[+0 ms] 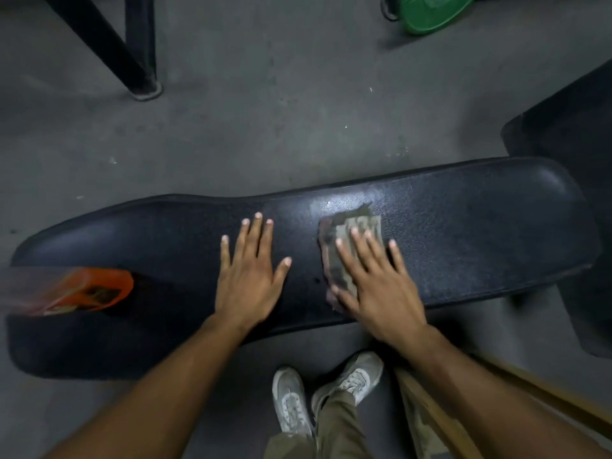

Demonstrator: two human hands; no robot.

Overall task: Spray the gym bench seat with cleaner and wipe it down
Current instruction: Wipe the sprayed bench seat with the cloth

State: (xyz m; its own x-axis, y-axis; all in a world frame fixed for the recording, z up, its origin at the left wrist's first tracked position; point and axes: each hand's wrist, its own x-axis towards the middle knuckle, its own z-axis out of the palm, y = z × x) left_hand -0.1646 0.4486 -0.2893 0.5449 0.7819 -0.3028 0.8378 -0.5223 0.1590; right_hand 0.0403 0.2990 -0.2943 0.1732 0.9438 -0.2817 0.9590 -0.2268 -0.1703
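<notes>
Black bench seat (463, 233) runs left to right.

Colours and surface patterns, head view

The counter (463, 240) is finished in black with a fine pebbled grain; a paler grey, glossy patch is seen on it just beyond the cloth (347, 253). The cloth is patterned in grey-green and brownish blotches. An orange container (99, 289) with a dark printed label is seen, blurred, on the counter's left end. The floor (265, 127) is dull grey with faint pale specks. A green plastic object (430, 11) is seen at the top right, and a black frame leg (132, 54) at the top left. The shoes (291, 402) are light grey; the trousers (337, 425) are olive.
</notes>
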